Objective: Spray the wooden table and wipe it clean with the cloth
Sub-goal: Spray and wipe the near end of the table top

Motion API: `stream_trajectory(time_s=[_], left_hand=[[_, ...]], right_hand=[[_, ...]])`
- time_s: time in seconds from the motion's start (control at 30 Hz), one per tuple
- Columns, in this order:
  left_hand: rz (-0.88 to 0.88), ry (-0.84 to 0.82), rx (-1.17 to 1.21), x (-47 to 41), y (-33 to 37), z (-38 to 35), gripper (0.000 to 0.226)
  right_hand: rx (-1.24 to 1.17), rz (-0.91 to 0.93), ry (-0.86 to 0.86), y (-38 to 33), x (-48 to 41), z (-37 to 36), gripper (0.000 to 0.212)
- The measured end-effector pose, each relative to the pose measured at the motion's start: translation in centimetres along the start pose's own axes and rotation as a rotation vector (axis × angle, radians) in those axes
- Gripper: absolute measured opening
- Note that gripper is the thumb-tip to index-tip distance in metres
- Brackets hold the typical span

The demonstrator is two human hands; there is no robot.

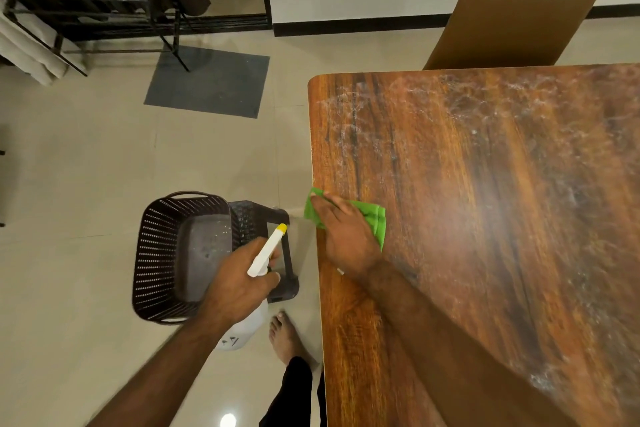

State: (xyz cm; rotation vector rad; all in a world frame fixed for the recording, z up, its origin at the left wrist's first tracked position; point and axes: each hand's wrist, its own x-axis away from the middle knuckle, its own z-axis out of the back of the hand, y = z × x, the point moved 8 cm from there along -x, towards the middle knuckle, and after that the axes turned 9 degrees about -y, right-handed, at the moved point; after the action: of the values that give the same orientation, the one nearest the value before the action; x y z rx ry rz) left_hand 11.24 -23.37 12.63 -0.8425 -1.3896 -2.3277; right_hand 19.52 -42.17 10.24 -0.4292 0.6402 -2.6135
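The wooden table (485, 218) fills the right side, with whitish spray streaks across its far and right parts. My right hand (346, 236) presses flat on a green cloth (375, 218) at the table's left edge. My left hand (235, 284) holds a white spray bottle (265, 253) with a yellow nozzle tip. The bottle is off the table, over the floor and a basket, and its nozzle points up toward the table edge. The bottle's body hangs below my hand.
A dark perforated plastic basket (156, 253) rests on a dark stool (287, 253) left of the table. My bare foot (284, 336) stands beside the table edge. A grey floor mat (207, 83), a metal rack (86, 3) and a brown board (519, 3) lie farther off.
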Motion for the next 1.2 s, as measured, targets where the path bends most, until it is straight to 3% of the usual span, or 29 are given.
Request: stream_trajectory(time_s=[0.1,0.17,0.3,0.4,0.67,0.77,0.87,0.97,1.1,1.2], left_hand=[[-0.005,-0.005,-0.007,-0.4,0.1,0.4,0.034],[-0.003,-0.005,-0.013,-0.5,0.2,0.6,0.034],[-0.006,-0.022,-0.021,-1.0,0.6,0.6,0.031],[-0.024,-0.027,-0.015,-1.2,1.2,0.3,0.032],[-0.056,-0.024,-0.041,-2.0,2.7,-0.5,0.037],[-0.064,-0.017,-0.032,-2.2,3.4,-0.5,0.039],[-0.069,-0.003,-0.027,-2.6,4.3,-0.5,0.04],[-0.065,-0.003,-0.051,-3.3,5.0,-0.6,0.035],[-0.066,0.003,-0.101,-3.9,6.1,-0.9,0.024],[-0.071,0.025,-0.081,-3.9,6.5,-0.9,0.026]], right_hand=[[-0.073,-0.226,0.039,3.1,-3.4,1.8,0.069],[-0.068,-0.269,0.058,3.2,-3.5,1.7,0.07],[-0.073,-0.17,0.008,0.1,2.1,-0.8,0.08],[-0.019,-0.037,-0.025,-0.7,4.4,-1.9,0.075],[-0.046,-0.237,0.105,3.7,0.1,1.2,0.066],[0.021,-0.067,0.051,0.5,3.9,-1.0,0.084],[0.045,0.114,-0.048,-0.1,6.1,-2.1,0.079],[-0.002,-0.023,-0.072,3.3,5.1,-1.1,0.074],[-0.085,-0.308,0.147,5.2,4.4,0.3,0.074],[-0.04,-0.104,0.075,1.3,5.0,-1.3,0.083]])
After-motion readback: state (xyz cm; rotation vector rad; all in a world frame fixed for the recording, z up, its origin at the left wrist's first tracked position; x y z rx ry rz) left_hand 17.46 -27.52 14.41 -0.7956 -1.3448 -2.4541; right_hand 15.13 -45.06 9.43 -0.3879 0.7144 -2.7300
